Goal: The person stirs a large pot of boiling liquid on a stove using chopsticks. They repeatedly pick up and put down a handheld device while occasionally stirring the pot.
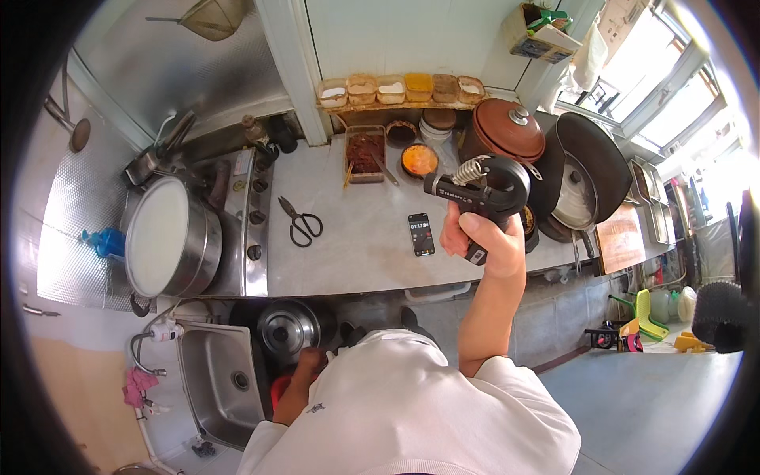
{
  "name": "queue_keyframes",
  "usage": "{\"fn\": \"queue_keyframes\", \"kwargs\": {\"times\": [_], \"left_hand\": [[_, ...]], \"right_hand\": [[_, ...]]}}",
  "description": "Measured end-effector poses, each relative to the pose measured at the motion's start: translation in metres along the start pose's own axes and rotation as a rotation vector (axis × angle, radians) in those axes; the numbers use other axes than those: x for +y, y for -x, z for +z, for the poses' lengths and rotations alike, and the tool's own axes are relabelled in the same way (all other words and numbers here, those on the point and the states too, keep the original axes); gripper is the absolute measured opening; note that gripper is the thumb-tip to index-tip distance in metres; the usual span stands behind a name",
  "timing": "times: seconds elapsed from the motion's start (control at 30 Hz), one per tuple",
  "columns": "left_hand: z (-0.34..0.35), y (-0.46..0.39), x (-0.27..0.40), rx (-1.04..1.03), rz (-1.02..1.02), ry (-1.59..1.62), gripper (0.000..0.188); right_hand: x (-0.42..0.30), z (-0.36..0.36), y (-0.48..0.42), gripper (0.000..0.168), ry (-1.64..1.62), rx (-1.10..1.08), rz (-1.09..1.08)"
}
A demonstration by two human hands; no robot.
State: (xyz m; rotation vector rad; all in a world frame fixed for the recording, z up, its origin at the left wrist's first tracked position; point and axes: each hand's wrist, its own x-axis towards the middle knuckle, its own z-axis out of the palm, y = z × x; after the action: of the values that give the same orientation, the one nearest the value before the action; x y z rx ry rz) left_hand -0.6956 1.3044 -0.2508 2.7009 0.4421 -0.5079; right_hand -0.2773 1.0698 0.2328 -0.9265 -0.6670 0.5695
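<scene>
My right hand is raised over the counter, closed around the handle of a black hand-held device with a coiled metal spring and a round black ring. Lower left, my left hand hangs low beside my shirt, near a round metal lid; its fingers are mostly hidden. On the grey counter, a smartphone showing a running-timer display lies just left of the right hand. Black-handled scissors lie further left. A container of dark red paste and a bowl of orange food stand towards the wall.
A large steel pot stands by the stove at left, above a steel sink. Seasoning boxes line a shelf. A brown lidded pot, a dark wok and a wooden board stand at right.
</scene>
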Motion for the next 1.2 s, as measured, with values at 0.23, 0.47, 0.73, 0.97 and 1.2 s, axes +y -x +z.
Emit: {"fn": "queue_keyframes", "kwargs": {"times": [0.23, 0.47, 0.73, 0.97, 1.2], "left_hand": [[0.016, -0.007, -0.010, -0.024, -0.366, 0.477, 0.014], [0.023, -0.006, -0.017, 0.035, -0.133, 0.326, 0.012], [0.011, -0.007, -0.008, 0.004, -0.271, 0.770, 0.011], [-0.012, -0.006, 0.007, -0.012, -0.452, 0.872, 0.013], [-0.070, -0.005, 0.052, -0.048, -0.811, 1.197, 0.015]], "right_hand": [[-0.007, -0.001, 0.003, 0.030, 0.015, 0.024, -0.113], [-0.016, -0.005, 0.004, 0.031, -0.013, 0.006, -0.180], [-0.035, -0.002, 0.004, 0.040, 0.205, 0.022, -0.259], [-0.035, -0.002, 0.000, 0.038, 0.186, 0.019, -0.259], [-0.032, -0.003, 0.000, 0.033, 0.086, 0.016, -0.253]]}}
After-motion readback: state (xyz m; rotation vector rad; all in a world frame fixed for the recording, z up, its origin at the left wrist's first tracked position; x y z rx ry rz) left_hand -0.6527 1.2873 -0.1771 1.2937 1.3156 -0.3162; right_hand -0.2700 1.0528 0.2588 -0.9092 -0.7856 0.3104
